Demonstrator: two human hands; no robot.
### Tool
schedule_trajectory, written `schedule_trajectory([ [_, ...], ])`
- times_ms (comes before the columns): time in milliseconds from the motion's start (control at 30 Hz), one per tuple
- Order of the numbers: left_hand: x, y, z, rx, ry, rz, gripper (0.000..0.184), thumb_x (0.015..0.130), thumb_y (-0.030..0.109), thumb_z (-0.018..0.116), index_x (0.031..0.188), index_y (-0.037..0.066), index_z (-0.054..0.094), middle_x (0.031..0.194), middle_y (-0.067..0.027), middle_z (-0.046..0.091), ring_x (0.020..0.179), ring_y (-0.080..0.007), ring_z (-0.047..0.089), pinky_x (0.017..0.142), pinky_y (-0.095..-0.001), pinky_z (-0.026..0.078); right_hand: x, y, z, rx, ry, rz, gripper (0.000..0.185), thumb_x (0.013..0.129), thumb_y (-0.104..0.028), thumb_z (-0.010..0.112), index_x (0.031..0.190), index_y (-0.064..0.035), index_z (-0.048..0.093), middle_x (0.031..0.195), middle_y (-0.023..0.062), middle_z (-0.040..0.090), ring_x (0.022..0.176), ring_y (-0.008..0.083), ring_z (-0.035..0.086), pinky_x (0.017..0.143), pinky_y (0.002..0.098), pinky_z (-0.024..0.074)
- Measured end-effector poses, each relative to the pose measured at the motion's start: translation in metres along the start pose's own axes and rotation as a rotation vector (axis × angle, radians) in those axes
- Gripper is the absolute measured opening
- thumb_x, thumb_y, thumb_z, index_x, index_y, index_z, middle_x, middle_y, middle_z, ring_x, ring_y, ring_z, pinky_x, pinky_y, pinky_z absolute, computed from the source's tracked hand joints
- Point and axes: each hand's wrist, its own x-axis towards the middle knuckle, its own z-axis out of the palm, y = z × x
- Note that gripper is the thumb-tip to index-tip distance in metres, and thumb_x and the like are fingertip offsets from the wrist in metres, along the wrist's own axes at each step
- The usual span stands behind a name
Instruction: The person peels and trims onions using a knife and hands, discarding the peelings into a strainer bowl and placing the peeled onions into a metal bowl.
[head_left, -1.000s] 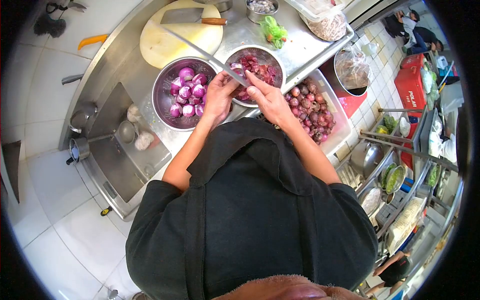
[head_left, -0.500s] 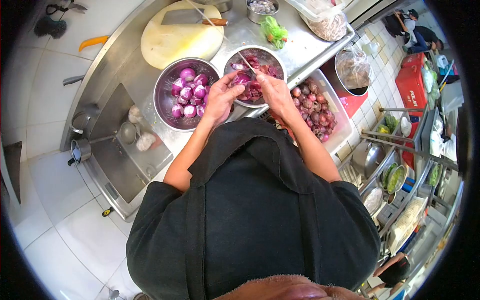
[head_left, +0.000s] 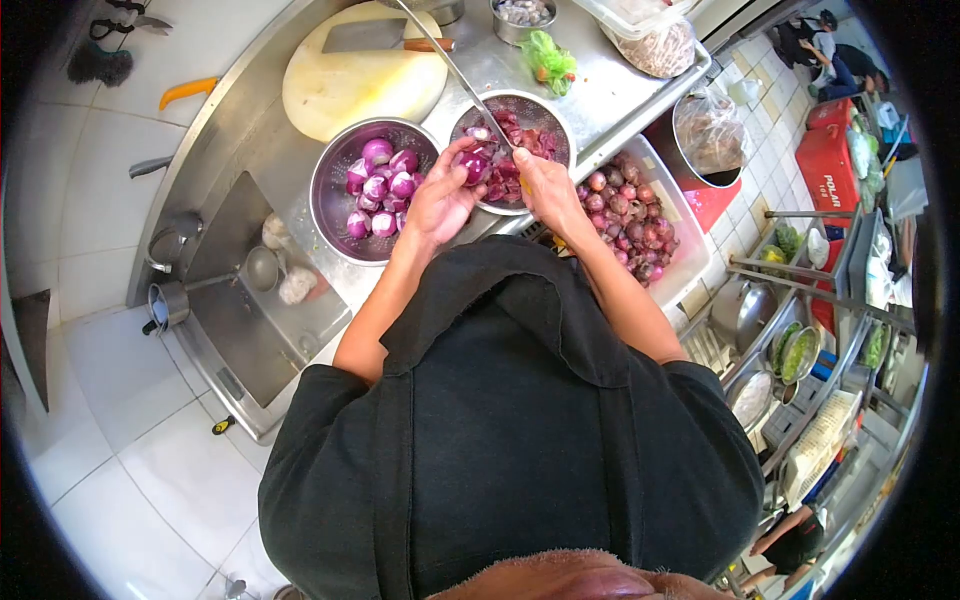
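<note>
Between the fingers of my left hand is a red onion, near the rim of the right colander, which holds dark red onion skins. My right hand grips a long thin knife by its handle end, the blade pointing away over the colander. Peeled purple onions lie in the left colander. To the right, a white tub is full of unpeeled onions.
A round cutting board bears a cleaver. Beyond are a green net bag and a small metal bowl. A sink lies left, a metal pot right. People are at the far right.
The knife has swung from pointing up-left to a steeper angle, its blade now off the onion. My left hand has opened somewhat around the onion and shows more of its palm.
</note>
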Motion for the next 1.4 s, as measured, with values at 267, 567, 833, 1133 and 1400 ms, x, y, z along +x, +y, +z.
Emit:
schedule_trajectory([
  [267,0.0,-0.002,-0.003,0.11,-0.057,-0.075,0.054,0.088,0.006,0.068,0.138,0.005,0.046,0.123,-0.0147,0.06,0.1,-0.0251,0.066,0.075,-0.0314,0.054,0.026,0.02,-0.007,0.024,0.133,0.037,0.062,0.1,-0.059,0.047,0.067,-0.0065,0.054,0.055,0.003,0.049,0.047,0.0128,0.045,0.044,0.0297,0.0334],
  [567,0.003,-0.001,-0.015,0.258,0.092,-0.032,0.056,0.091,0.008,0.067,0.142,0.007,0.043,0.115,-0.0084,0.063,0.095,-0.0208,0.064,0.074,-0.0308,0.05,0.008,-0.003,-0.007,0.085,0.074,0.009,0.06,0.104,-0.051,0.044,0.134,-0.001,0.056,0.057,-0.0024,0.044,0.046,0.0084,0.041,0.043,0.0259,0.0314],
  [833,0.01,-0.003,0.008,0.374,0.292,0.109,0.048,0.09,-0.004,0.064,0.135,0.002,0.05,0.114,-0.0105,0.065,0.099,-0.0214,0.066,0.085,-0.0344,0.056,-0.005,0.007,0.005,-0.049,-0.125,-0.273,0.058,0.1,-0.042,0.055,0.143,-0.0026,0.05,0.129,0.0203,0.063,0.118,0.025,0.061,0.101,0.034,0.0442],
  [1133,0.005,-0.008,0.008,0.464,0.237,0.229,0.05,0.086,-0.011,0.063,0.134,-0.003,0.05,0.117,-0.013,0.064,0.105,-0.0208,0.065,0.092,-0.0352,0.055,-0.012,-0.002,0.011,-0.145,-0.097,-0.218,0.053,0.1,-0.044,0.054,0.137,-0.0063,0.058,0.121,0.0191,0.069,0.115,0.0251,0.065,0.099,0.0349,0.047],
  [1400,-0.014,0.018,0.021,0.259,-0.133,-0.039,0.068,0.085,0.002,0.066,0.147,-0.002,0.04,0.131,-0.0156,0.058,0.111,-0.0268,0.065,0.088,-0.0324,0.056,0.008,0.006,-0.004,0.042,-0.05,-0.094,0.044,0.103,-0.041,0.052,0.109,0.0001,0.064,0.07,-0.0019,0.054,0.064,0.0092,0.047,0.059,0.0286,0.0397],
])
